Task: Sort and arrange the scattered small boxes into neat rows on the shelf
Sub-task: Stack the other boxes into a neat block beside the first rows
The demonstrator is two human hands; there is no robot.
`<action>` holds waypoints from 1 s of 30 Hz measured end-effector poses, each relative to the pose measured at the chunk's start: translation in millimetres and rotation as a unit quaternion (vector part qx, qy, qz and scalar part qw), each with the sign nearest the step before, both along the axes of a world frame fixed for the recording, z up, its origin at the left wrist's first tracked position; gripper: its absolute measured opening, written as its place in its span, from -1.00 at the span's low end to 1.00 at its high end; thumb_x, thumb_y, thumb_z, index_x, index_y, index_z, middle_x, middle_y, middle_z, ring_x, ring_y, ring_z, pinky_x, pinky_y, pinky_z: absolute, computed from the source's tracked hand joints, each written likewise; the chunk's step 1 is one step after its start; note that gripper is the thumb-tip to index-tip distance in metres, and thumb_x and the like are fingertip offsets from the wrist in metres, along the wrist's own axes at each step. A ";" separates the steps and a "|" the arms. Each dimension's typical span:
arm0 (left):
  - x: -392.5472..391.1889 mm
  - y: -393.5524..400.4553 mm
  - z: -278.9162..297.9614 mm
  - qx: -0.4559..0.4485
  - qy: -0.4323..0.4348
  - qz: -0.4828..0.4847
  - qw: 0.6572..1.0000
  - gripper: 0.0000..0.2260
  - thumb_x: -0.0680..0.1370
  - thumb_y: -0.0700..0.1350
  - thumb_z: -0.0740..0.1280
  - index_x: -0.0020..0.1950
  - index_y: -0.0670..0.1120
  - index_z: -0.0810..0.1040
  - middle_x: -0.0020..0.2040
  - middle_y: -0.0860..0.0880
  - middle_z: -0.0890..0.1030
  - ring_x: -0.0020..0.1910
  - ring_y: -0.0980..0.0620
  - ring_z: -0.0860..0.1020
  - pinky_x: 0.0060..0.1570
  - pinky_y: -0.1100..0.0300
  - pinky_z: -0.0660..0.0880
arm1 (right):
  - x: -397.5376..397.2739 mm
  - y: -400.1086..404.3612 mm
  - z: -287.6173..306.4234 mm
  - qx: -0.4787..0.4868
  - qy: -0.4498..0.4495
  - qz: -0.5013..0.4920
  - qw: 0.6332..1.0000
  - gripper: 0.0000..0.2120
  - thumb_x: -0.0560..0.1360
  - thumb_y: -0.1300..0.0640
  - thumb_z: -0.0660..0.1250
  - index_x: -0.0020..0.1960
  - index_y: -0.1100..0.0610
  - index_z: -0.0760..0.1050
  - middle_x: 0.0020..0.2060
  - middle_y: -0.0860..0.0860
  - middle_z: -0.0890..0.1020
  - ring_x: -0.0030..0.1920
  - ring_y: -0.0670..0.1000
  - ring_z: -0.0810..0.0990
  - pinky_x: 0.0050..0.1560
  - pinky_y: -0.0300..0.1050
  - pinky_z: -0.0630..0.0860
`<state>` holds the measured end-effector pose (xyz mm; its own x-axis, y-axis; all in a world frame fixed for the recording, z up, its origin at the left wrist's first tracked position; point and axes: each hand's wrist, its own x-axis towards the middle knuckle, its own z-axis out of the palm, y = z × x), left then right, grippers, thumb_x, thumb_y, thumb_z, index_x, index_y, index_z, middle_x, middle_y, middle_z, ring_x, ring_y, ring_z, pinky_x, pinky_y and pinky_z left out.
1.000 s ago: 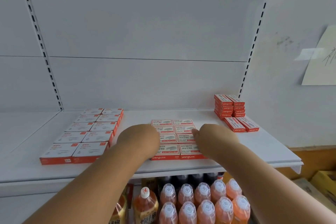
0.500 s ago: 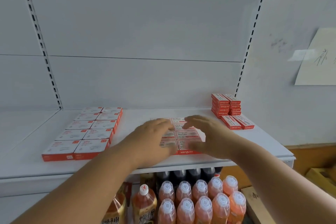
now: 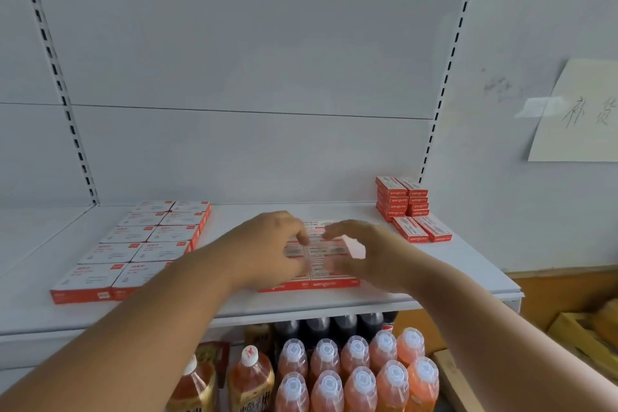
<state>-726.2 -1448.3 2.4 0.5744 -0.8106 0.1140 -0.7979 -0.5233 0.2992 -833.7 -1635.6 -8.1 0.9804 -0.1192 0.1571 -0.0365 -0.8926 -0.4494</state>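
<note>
Boxes in the middle block [image 3: 329, 269] lie flat in two close columns at the shelf [image 3: 234, 303] front, between a larger block and a right-hand stack. The left hand [image 3: 267, 249] and right hand [image 3: 371, 254] hover over them, fingers loosely spread, gripping nothing. A careless sideways brush could skew the rows.
</note>
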 end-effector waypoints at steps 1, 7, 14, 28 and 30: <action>-2.6 -7.1 2.5 -0.009 -0.005 0.004 1.000 -0.74 0.50 0.13 0.36 0.16 0.18 0.49 0.19 0.19 0.47 0.18 0.13 0.45 0.23 0.13 0.44 | -2.0 -6.8 1.2 0.013 -0.018 -0.015 1.000 -0.62 0.49 -0.13 0.38 0.28 -0.12 0.48 0.30 -0.22 0.49 0.29 -0.15 0.44 0.27 -0.23 0.33; -26.0 -71.9 6.5 -0.045 -0.022 -0.012 0.999 -0.81 0.54 0.06 0.29 0.13 0.10 0.52 0.14 0.14 0.52 0.15 0.09 0.48 0.17 0.14 0.44 | -10.6 -74.8 -1.7 -0.026 -0.116 -0.130 0.984 -0.94 0.51 0.02 0.39 -0.03 -0.07 0.60 -0.04 -0.13 0.63 -0.05 -0.08 0.56 -0.06 -0.21 0.40; -45.7 -169.5 0.4 -0.032 -0.025 0.042 0.998 -0.83 0.56 0.08 0.26 0.08 0.07 0.53 0.08 0.08 0.59 0.04 0.02 0.54 0.05 0.11 0.50 | -22.3 -154.3 -3.6 -0.086 -0.019 -0.202 0.975 -0.71 0.49 -0.05 0.36 0.18 -0.01 0.53 0.06 0.00 0.52 0.04 0.07 0.56 -0.01 -0.15 0.45; -63.1 -233.1 -22.1 -0.100 0.084 0.267 0.955 -0.72 0.48 -0.06 0.40 0.13 0.08 0.40 0.05 0.05 0.60 -0.03 0.00 0.57 -0.17 0.15 0.48 | -23.9 -188.4 -5.4 0.105 0.015 -0.077 0.991 -0.71 0.40 0.17 0.41 0.11 0.06 0.55 -0.12 -0.01 0.63 -0.15 0.06 0.61 -0.19 -0.17 0.52; -65.9 -224.6 -19.7 -0.144 0.069 0.287 0.945 -0.74 0.49 -0.17 0.34 0.08 0.13 0.41 0.01 0.06 0.60 -0.12 0.04 0.56 -0.30 0.18 0.46 | -23.4 -187.4 -4.0 0.131 0.005 -0.045 0.990 -0.81 0.41 0.21 0.37 0.00 0.04 0.60 -0.27 -0.04 0.61 -0.35 -0.01 0.55 -0.46 -0.25 0.43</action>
